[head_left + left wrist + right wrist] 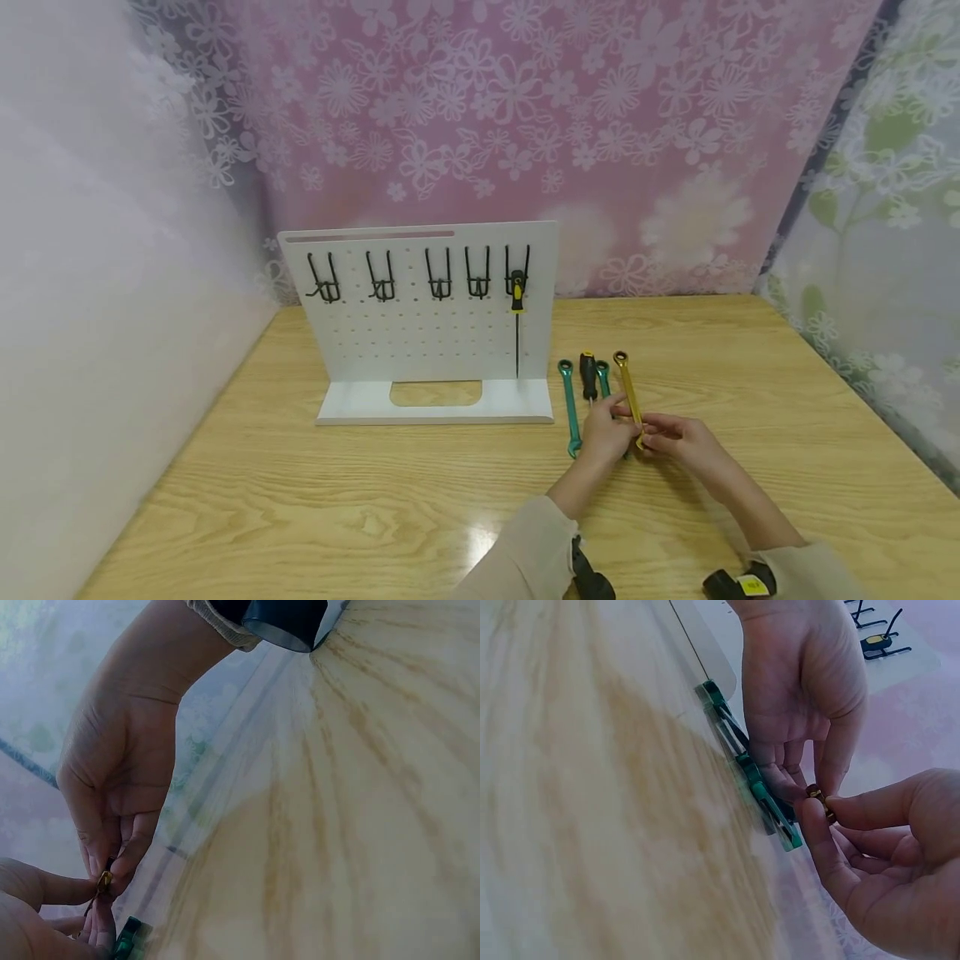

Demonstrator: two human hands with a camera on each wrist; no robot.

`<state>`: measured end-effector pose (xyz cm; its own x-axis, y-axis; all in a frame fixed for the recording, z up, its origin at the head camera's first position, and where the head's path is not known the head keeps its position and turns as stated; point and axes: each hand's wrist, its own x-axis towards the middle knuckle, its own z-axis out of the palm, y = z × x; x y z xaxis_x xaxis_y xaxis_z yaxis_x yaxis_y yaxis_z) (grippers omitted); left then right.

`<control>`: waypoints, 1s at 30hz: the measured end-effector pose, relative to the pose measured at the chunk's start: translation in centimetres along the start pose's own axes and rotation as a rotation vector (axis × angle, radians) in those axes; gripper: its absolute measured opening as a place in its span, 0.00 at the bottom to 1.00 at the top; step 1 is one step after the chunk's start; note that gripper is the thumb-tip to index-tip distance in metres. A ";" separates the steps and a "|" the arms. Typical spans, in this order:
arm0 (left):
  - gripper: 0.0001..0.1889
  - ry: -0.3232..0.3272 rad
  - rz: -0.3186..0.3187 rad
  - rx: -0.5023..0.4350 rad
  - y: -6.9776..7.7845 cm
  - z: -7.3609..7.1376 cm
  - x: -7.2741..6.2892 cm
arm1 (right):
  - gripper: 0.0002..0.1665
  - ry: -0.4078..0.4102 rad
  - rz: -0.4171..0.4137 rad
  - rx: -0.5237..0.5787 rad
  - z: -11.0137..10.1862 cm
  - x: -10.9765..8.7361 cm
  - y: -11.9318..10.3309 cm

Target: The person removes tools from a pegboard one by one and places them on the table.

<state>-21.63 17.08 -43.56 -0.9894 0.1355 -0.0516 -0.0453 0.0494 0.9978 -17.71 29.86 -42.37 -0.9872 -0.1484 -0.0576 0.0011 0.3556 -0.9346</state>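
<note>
Between both hands is a gold combination wrench (628, 385), its ring end pointing toward the back of the table. My left hand (607, 433) pinches its lower part with thumb and fingers. From the other side my right hand (686, 446) pinches it near the open end. In the right wrist view the wrench's end (821, 804) shows between the fingertips. Below and beside the left hand lie a green wrench (603, 375), partly covered by it, and a screwdriver (588, 375) with a black handle. Another green wrench (570, 408) lies further left.
A white pegboard stand (435, 342) stands left of the tools, with several black double hooks (440, 279). A yellow-and-black screwdriver (517, 296) hangs on its rightmost hook. Flowered cloth (510, 108) hangs behind the wooden table (300, 500).
</note>
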 end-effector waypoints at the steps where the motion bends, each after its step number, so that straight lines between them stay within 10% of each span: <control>1: 0.26 -0.004 0.004 0.006 0.0 0.0 0.0 | 0.27 0.000 0.000 0.005 0.0 0.0 0.1; 30: 0.14 -0.068 0.049 0.255 0.5 -0.4 -0.3 | 0.25 0.013 0.055 0.080 0.1 0.4 0.6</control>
<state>-21.45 16.72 -43.01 -0.9777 0.2093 -0.0147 0.0472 0.2878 0.9565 -18.06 29.95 -43.00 -0.9872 -0.1189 -0.1059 0.0678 0.2877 -0.9553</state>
